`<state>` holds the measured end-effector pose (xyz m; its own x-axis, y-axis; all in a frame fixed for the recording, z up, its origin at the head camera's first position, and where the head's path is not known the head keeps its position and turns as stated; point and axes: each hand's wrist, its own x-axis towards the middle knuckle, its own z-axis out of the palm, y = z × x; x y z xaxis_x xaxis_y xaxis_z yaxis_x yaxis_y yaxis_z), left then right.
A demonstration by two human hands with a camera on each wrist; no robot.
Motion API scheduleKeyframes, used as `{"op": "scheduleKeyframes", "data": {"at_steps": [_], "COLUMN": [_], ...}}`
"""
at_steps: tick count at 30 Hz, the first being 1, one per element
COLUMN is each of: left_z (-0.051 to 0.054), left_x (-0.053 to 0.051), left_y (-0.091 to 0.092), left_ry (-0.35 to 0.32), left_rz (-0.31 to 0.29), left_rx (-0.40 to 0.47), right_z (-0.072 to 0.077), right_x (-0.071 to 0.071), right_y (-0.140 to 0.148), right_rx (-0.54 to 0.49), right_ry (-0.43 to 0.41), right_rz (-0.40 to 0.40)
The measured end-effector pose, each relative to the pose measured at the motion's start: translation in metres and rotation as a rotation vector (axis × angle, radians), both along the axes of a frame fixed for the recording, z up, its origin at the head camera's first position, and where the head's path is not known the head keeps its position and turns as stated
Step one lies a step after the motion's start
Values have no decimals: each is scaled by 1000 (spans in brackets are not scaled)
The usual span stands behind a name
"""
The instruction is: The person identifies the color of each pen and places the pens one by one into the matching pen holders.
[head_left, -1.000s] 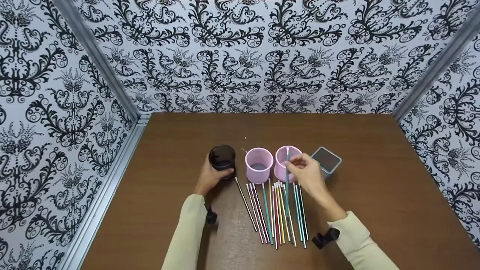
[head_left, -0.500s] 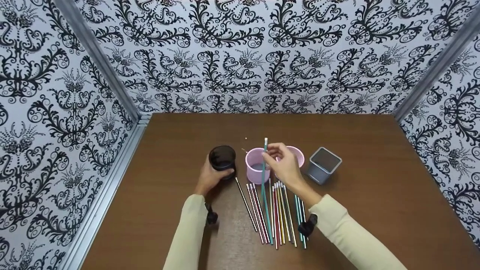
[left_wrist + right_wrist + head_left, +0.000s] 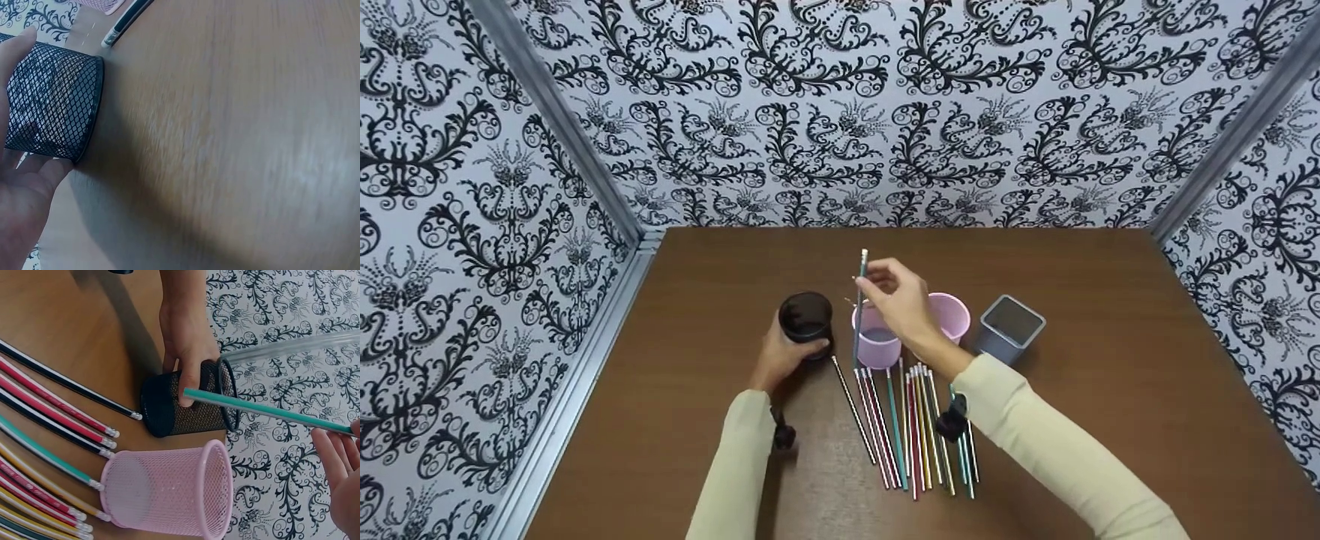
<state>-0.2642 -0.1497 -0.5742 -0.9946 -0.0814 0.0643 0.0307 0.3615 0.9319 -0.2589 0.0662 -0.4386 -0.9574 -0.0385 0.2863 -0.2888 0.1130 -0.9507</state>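
Note:
My left hand (image 3: 781, 354) grips a round black mesh pencil cup (image 3: 805, 315), which stands upright on the table, thumb on its near side. My right hand (image 3: 901, 300) pinches a green-and-silver pencil (image 3: 264, 412) near its white eraser end, held up in the air. In the head view this pencil passes in front of the left pink mesh cup (image 3: 879, 357). Its lower end points toward the black cup in the right wrist view, apart from the opening. Striped pencils (image 3: 919, 435) lie in a loose row in front of the cups, erasers away from me.
A second pink mesh cup (image 3: 952, 316) stands to the right, partly behind my right wrist. Farther right is a square grey mesh cup (image 3: 1011, 322). A lone black-and-silver pencil (image 3: 853, 409) lies left of the row. Patterned walls (image 3: 840, 112) enclose the brown table (image 3: 697, 300).
My right hand has carried the green pencil leftward, from over the right pink cup past the left one, toward the black cup. My left hand has stayed on the black cup.

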Motion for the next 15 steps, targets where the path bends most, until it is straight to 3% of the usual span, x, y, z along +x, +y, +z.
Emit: {"op": "scheduleKeyframes", "data": {"at_steps": [9,15], "left_z": [1,2], "left_x": [0,1], "left_y": [0,-1], "left_ry": [-2,-24], "left_rz": [-14,-6], "left_rx": [1,-4], "right_z": [10,14], "right_x": [-11,-17], "right_y": [-17,-30], "right_rx": [-64,-174], "right_ry": [-2,-7], "right_rz": [-68,-86]}}
